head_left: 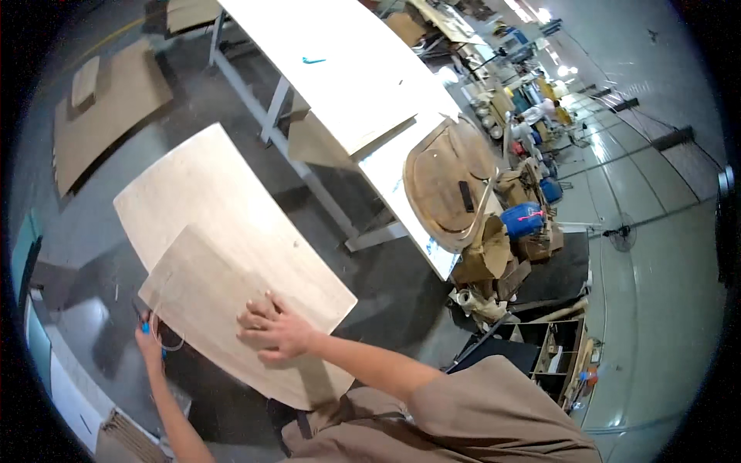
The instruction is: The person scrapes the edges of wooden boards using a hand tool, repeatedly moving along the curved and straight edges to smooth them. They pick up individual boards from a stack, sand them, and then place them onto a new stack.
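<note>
A pale wooden board (pixel 208 293) with a curved edge lies in front of me, overlapping a larger, lighter board (pixel 224 193). My right hand (pixel 278 328) rests on the top board, palm down with fingers spread. Beside that board's left edge, my left hand (pixel 148 339) is closed around a small thing with a blue part, too small to name. From near this hand a thin whitish loop (pixel 176 345) curves out at the board's edge.
A long white table (pixel 347 85) stands ahead, bearing a blue item (pixel 312 60) and round brown wooden pieces (pixel 436 185). Cardboard (pixel 116 108) lies on the floor at far left. A blue container (pixel 522 220) and a compartmented shelf (pixel 567 347) are at right.
</note>
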Available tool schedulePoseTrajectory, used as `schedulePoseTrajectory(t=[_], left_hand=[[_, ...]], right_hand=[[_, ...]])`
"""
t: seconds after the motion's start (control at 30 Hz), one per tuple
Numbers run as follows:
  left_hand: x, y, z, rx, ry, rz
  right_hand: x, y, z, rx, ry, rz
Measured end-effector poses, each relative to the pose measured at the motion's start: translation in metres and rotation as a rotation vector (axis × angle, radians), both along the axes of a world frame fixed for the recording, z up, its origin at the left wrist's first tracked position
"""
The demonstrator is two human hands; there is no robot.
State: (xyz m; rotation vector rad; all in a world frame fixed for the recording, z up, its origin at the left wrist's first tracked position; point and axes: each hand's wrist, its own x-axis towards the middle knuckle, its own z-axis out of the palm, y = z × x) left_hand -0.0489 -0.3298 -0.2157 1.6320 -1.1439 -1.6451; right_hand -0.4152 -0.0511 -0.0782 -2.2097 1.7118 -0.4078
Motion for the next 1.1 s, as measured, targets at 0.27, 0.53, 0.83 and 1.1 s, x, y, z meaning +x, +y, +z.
schedulePoseTrajectory(t=[0.27, 0.53, 0.83, 1.1], left_hand=[[0.112, 0.095, -0.025, -0.118, -0.099, 0.268], [0.022, 0.071, 0.099, -0.279, -0.216, 0.033], [-0.035, -0.019, 0.079, -0.672, -0.241, -0.125], [-0.026, 0.017, 0.073, -1.089, -0.582, -0.486]], right_hand=[[0.014, -0.023, 0.005, 0.22, 0.02, 0.079], [0.005, -0.023, 0.013, -0.045, 0.142, 0.059], [-0.01, -0.068, 0.018, 0.221, 0.352, 0.362], [-0.013, -0.064, -0.004, 0.177, 0.384, 0.361]])
